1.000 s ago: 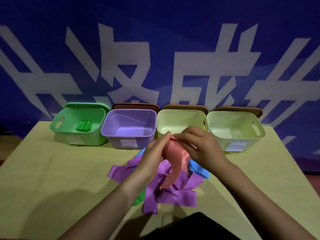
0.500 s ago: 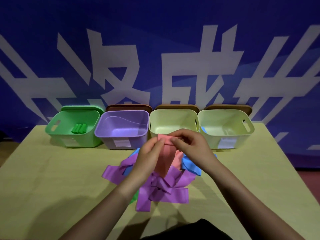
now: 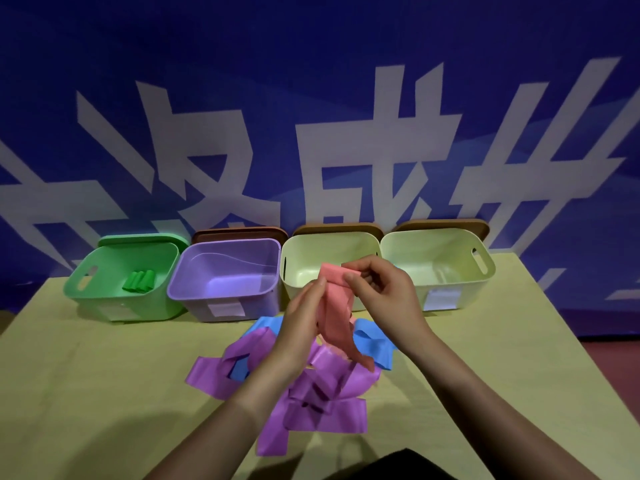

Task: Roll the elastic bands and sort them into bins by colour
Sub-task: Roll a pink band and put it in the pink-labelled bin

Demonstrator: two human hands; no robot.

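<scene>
Our left hand (image 3: 304,317) curls its fingers against the left edge of the pink band (image 3: 337,306), thumb hidden behind the strip, so we hold it lightly from the side. Our right hand (image 3: 384,292) pinches the band's folded top end between thumb and fingertips, fingers curled tightly round it. The band hangs in the air in front of the third bin, its long axis running from the fold at the top down to a loose tail that reaches the pile of purple bands (image 3: 311,389) and blue bands (image 3: 374,344) on the table (image 3: 104,375).

Along the far edge stand four bins in a row, sides nearly touching: the green bin (image 3: 121,306) with green rolls (image 3: 138,281) inside, the purple bin (image 3: 225,292), then two pale yellow bins (image 3: 298,258) (image 3: 436,258). Bare tabletop lies to the left and right of the pile, and between the pile and the bins' fronts.
</scene>
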